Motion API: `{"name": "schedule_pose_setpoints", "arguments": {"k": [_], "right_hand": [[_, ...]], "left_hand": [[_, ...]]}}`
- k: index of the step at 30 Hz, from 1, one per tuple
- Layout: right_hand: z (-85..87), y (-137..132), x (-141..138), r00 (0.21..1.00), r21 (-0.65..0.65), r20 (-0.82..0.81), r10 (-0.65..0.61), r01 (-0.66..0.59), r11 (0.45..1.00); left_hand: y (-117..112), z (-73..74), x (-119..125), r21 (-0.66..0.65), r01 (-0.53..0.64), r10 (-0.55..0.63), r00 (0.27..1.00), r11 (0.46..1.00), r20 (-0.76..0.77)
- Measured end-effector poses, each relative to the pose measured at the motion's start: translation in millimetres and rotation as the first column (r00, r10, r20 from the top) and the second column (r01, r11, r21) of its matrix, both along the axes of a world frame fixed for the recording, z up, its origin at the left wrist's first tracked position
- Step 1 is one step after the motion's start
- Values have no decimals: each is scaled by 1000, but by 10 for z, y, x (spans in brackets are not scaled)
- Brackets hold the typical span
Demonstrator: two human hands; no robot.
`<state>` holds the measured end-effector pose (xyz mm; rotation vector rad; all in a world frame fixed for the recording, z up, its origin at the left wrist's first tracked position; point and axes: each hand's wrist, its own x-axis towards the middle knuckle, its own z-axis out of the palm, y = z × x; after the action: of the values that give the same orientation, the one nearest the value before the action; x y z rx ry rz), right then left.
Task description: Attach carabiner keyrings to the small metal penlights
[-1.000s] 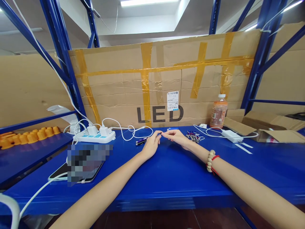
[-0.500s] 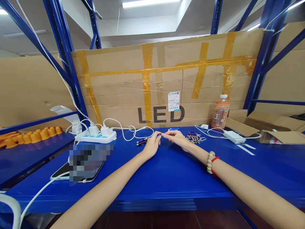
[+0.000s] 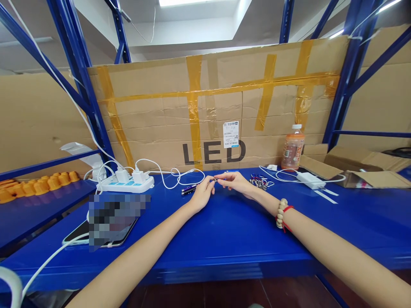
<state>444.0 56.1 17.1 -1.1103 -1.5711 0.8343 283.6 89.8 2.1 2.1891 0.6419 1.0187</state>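
Both my hands meet far out over the blue shelf top (image 3: 224, 239). My left hand (image 3: 203, 193) and my right hand (image 3: 236, 183) pinch the two ends of one small slim blue item (image 3: 214, 179), too small to name. A dark pen-like torch (image 3: 189, 188) lies just left of my left hand. A heap of small key-ring pieces (image 3: 260, 182) lies right of my right hand. My right wrist wears a bead bracelet and a red cord.
A white power strip (image 3: 126, 184) with chargers and cables sits at back left, a phone (image 3: 99, 233) on a cable nearer. A drink bottle (image 3: 292, 148), white adapter (image 3: 308, 179) and open cardboard box (image 3: 362, 169) stand at back right. Taped "LED" cardboard (image 3: 212, 111) walls the back. Orange parts (image 3: 35, 186) fill the left shelf.
The hands keep their pinch on the small item, held slightly higher. The view has shifted a little; nothing on the shelf top moved.
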Motion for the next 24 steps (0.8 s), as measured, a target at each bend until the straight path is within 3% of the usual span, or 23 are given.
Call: {"name": "schedule_pose_setpoints", "arguments": {"k": [7, 19, 24], "right_hand": [[46, -15, 46, 1000, -59, -5, 3, -3, 998], [33, 29, 55, 995, 50, 102, -1, -4, 999], [79, 2, 86, 989, 0, 125, 84, -84, 996]], "left_hand": [[-26, 11, -11, 43, 19, -17, 999, 999, -50], [-42, 25, -29, 78, 21, -15, 997, 997, -74], [-8, 10, -18, 38, 36, -33, 997, 999, -73]]}}
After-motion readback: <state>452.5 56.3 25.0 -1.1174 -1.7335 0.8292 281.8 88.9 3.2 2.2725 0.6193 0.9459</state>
